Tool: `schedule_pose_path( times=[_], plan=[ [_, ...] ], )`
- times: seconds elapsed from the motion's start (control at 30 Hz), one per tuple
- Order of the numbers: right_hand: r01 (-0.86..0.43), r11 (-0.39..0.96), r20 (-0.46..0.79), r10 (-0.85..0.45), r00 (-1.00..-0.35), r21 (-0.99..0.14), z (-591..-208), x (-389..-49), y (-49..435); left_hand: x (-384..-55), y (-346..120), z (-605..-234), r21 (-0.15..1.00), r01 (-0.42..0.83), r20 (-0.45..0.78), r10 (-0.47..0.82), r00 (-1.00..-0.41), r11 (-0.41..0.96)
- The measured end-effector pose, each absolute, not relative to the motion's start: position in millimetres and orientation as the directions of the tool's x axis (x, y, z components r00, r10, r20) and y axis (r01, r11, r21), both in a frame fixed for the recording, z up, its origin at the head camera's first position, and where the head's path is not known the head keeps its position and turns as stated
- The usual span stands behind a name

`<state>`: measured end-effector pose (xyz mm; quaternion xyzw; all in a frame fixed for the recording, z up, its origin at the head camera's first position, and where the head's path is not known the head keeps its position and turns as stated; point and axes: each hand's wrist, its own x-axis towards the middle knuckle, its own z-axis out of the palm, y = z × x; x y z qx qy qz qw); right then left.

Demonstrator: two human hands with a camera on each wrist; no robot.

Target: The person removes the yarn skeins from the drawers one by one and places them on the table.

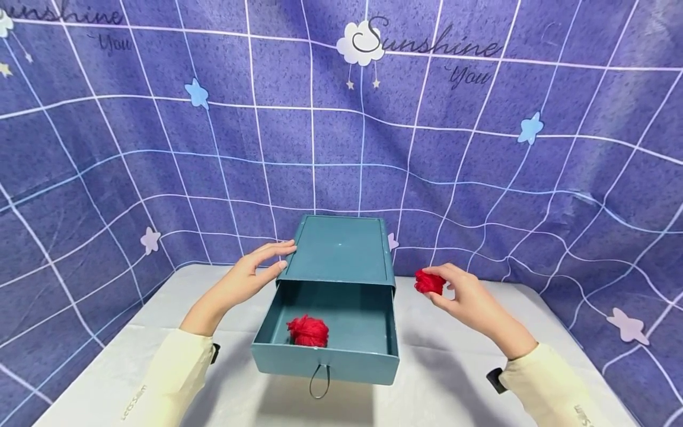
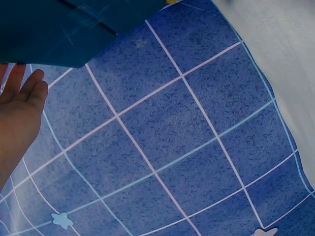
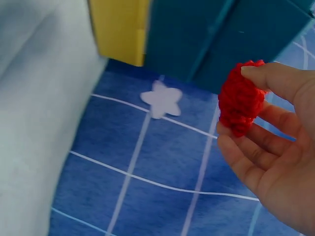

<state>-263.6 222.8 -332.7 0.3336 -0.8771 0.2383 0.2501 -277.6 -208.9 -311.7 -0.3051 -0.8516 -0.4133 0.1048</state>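
Observation:
A teal box (image 1: pixel 341 246) stands in the middle with its drawer (image 1: pixel 352 365) pulled out to the front. Inside the drawer, towards its front left, lies a red ball of yarn (image 1: pixel 309 332). My left hand (image 1: pixel 256 270) touches the upper left edge of the box with its fingers extended; in the left wrist view the hand (image 2: pixel 22 105) shows only partly, at the box's edge. To the right of the box, my right hand (image 1: pixel 466 293) pinches a second red ball of yarn (image 3: pixel 241 98) between thumb and fingers.
A cord loop (image 1: pixel 320 388) hangs from the drawer's front. The box is on a white-covered table (image 1: pixel 235 332). A purple-blue gridded curtain (image 1: pixel 341 166) rises behind and at both sides. In the right wrist view a yellow panel (image 3: pixel 120 32) adjoins the teal box.

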Motion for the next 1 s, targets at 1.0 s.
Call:
schedule_pose_path(
  times=[1.0],
  plan=[
    [-0.628,0.721,0.407,-0.5,-0.764,-0.294,-410.0,-314.8,192.0,-277.2,-208.9,-314.7,0.642,0.595,0.425,0.421,-0.801,0.483]
  ],
)
